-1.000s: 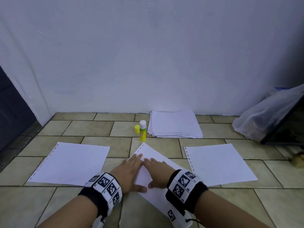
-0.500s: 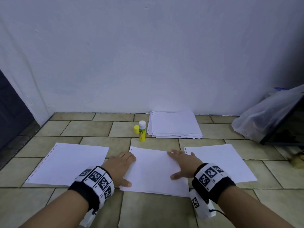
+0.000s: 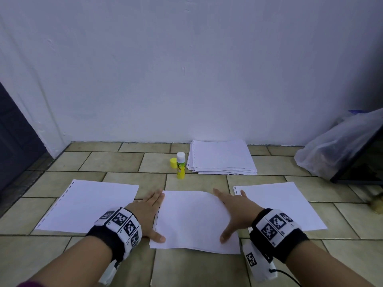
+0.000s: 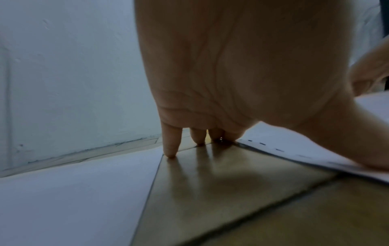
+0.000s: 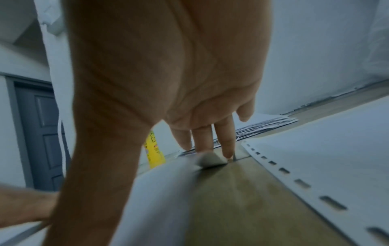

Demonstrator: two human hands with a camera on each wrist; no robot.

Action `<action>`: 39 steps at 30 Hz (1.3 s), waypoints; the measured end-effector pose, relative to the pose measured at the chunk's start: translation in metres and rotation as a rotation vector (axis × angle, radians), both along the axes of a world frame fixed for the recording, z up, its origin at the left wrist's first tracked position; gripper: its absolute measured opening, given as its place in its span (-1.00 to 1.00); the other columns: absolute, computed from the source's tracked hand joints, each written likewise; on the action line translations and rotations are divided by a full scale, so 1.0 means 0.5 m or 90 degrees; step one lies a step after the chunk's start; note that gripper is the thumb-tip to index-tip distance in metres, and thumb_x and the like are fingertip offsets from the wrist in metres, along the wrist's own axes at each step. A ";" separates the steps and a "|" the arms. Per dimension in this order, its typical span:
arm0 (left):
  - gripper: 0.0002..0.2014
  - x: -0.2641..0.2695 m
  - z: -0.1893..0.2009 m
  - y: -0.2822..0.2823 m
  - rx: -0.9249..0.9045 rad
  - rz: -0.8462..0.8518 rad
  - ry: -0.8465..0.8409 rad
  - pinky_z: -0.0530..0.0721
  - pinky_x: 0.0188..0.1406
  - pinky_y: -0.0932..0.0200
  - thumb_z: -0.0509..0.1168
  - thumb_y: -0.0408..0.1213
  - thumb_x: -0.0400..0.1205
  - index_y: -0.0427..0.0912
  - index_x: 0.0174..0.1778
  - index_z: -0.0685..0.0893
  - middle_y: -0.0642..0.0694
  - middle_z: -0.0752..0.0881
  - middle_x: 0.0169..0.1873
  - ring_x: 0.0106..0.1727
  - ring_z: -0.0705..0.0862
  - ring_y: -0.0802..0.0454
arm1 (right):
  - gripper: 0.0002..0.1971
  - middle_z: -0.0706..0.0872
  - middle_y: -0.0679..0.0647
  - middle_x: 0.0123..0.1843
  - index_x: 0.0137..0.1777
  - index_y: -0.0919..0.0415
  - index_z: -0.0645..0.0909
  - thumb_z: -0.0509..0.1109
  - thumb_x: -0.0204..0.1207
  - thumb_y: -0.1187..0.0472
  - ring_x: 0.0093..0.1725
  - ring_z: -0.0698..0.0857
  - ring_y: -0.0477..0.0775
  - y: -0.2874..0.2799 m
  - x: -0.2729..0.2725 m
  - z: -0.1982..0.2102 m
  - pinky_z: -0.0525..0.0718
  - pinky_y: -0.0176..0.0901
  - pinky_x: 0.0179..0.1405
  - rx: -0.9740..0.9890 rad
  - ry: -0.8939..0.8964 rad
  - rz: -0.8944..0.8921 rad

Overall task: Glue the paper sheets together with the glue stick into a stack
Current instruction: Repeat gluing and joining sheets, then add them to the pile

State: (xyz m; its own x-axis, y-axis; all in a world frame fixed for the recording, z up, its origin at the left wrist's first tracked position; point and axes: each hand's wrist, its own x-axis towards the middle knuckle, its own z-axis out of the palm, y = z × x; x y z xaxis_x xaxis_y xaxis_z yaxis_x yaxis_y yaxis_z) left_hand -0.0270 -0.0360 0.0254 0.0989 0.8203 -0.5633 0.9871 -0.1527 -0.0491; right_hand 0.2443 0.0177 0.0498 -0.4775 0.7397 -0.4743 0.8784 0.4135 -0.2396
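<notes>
From the head camera, the middle sheet (image 3: 194, 220) lies flat on the tiled floor (image 3: 196, 270) between two other sheets, with the left hand (image 3: 148, 214) and right hand (image 3: 234, 212) spread flat along its side edges, thumbs pressing its near corners. The glue stick (image 3: 180, 165) stands uncapped beside the paper stack (image 3: 221, 157) near the wall. At the left wrist, straight fingertips (image 4: 170, 153) touch the tile beside the punched edge. At the right wrist, fingertips (image 5: 228, 153) press a curled corner. Paper this thin looks light, floppy and easily creased; lifting it by opposite edges seems safest.
</notes>
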 end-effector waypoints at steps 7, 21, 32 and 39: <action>0.27 0.000 -0.001 0.002 -0.014 -0.001 -0.016 0.02 0.67 -0.10 0.35 0.36 0.42 -0.22 0.62 -0.43 -0.05 -0.44 0.63 0.67 -0.34 0.04 | 0.19 0.34 -0.15 0.47 0.59 -0.29 0.09 0.75 -0.01 -0.06 0.43 0.48 0.04 -0.008 0.037 0.009 0.56 0.02 0.38 -0.079 0.414 -0.202; 0.05 0.007 -0.002 0.001 -0.026 0.007 0.003 0.06 0.64 -0.20 0.18 0.29 0.60 -0.17 0.64 -0.41 -0.06 -0.41 0.64 0.68 -0.32 -0.02 | -0.59 0.74 0.06 0.14 0.24 0.22 0.71 0.42 0.44 0.58 -0.35 0.80 0.04 -0.038 0.088 0.060 0.72 -0.30 -0.36 -0.182 0.516 -0.304; 0.03 0.022 0.003 0.006 -0.040 0.013 0.046 0.09 0.63 -0.23 0.22 0.22 0.61 -0.17 0.65 -0.40 -0.12 -0.39 0.65 0.68 -0.32 -0.09 | -0.57 0.70 0.06 -0.32 0.13 0.18 0.71 0.25 0.43 0.62 -0.54 0.59 -0.12 0.103 0.134 0.186 0.61 -0.41 -0.53 0.108 0.770 -0.456; 0.04 0.041 0.009 0.011 -0.052 0.031 0.067 -0.08 0.62 -0.15 0.25 0.16 0.63 -0.24 0.64 -0.39 -0.19 -0.41 0.64 0.66 -0.38 -0.18 | -0.60 0.63 0.05 -0.36 0.13 0.18 0.72 0.23 0.44 0.54 -0.68 0.60 -0.23 0.239 0.073 0.123 0.56 -0.38 -0.48 0.136 0.658 -0.546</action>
